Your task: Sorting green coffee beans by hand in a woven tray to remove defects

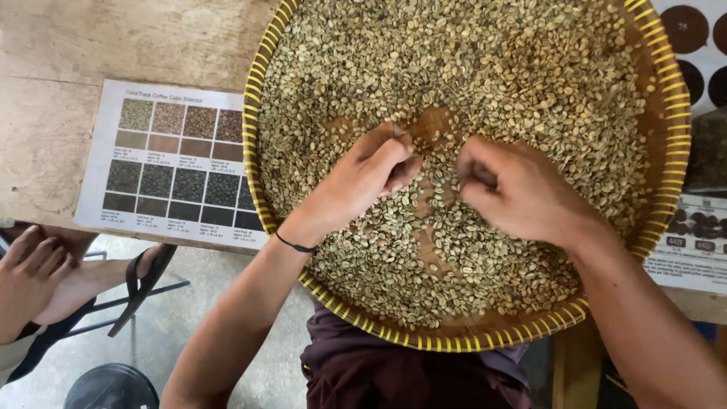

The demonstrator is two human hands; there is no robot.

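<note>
The round woven tray [666, 151] is the reference for all positions. It is a shallow basket of brown woven strips with a rim bound in yellow and dark lacing, and it carries a dense layer of small, oval, pale green-tan beans [469, 68]. Bare brown weave shows through near the tray's centre, where the layer is thin.

The left hand [360, 182] rests at the tray's centre, its fingers [394, 155] curled inward and pinched together; whether a bean is caught between them cannot be told. The right hand [519, 189] lies just beside it, toward the tray's right half, fingers closed into a loose fist; its contents are hidden. Both hands sit directly on the bean layer, with the thin bare patch between them. A thin dark band [295, 246] circles the left wrist, at the tray's near rim.

The tray overhangs the near edge of the wooden worktop [76, 45]. Left of the tray, a printed chart of brown and dark colour swatches [170, 163] lies flat on the worktop, its edge under the rim. Right of the tray, further printed sheets [693, 242] are partly visible. Open bean surface surrounds both hands on all sides up to the rim. Below the chart, another person's hands [30, 273] rest folded, well apart from the tray.
</note>
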